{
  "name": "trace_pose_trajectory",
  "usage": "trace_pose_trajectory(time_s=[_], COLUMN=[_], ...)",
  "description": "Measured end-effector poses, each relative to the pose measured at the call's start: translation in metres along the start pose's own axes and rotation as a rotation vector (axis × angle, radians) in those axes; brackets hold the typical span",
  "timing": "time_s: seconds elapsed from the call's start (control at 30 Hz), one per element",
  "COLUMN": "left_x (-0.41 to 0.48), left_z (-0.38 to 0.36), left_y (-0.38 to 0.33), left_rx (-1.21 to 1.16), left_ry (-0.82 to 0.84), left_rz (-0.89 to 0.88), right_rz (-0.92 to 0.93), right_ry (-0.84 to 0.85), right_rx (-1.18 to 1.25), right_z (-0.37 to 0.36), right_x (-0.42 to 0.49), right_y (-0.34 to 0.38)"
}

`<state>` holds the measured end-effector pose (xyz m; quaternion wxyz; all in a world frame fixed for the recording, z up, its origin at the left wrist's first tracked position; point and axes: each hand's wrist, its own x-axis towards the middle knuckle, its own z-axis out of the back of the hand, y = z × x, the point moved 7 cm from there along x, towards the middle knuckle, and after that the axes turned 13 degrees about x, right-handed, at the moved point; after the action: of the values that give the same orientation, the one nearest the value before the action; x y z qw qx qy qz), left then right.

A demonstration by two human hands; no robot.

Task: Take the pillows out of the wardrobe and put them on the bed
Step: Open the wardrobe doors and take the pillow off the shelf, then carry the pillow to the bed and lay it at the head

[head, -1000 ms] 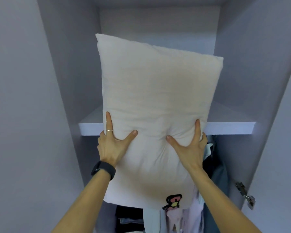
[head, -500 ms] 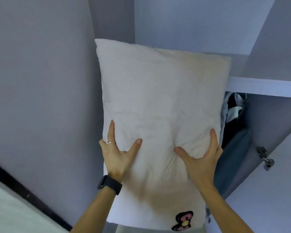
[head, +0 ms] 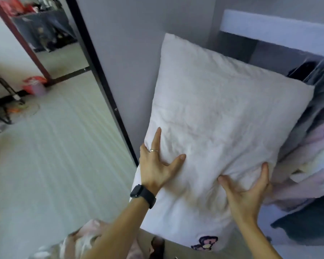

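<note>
A left hand (head: 157,165) and right hand (head: 249,191) pinch a plump cream fabric pillow (head: 223,118), thumbs spread in front; its right corner could snag the hanging clothes (head: 310,156) close behind.

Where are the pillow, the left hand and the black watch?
pillow (head: 223,113), head view, middle of its front.
left hand (head: 154,165), head view, back of the hand.
black watch (head: 143,195), head view, strap on the left wrist.

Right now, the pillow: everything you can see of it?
The pillow is off-white, rectangular, plump, of soft wrinkled fabric, a cartoon patch at its lower edge. It is held upright, tilted, in front of the hanging clothes. The left hand and right hand grip its lower half, thumbs denting the front.
</note>
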<state>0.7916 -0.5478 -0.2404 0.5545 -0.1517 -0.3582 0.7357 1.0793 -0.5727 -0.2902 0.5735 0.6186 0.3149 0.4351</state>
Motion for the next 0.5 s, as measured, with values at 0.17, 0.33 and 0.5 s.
trace_pose_trajectory(time_s=[0.17, 0.33, 0.5], left_x=[-0.056, -0.126, -0.192], left_z=[0.009, 0.028, 0.066], left_y=[0.031, 0.067, 0.099], left_rx=[-0.001, 0.076, 0.132], left_ry=[-0.096, -0.245, -0.434], left_rz=[0.084, 0.230, 0.349], right_rz=[0.004, 0.023, -0.030], right_ry=[0.188, 0.385, 0.611], right_rx=[0.031, 0.008, 0.117], right_z=[-0.001, -0.010, -0.044], right_x=[-0.024, -0.057, -0.090], right_y=[-0.019, -0.026, -0.013])
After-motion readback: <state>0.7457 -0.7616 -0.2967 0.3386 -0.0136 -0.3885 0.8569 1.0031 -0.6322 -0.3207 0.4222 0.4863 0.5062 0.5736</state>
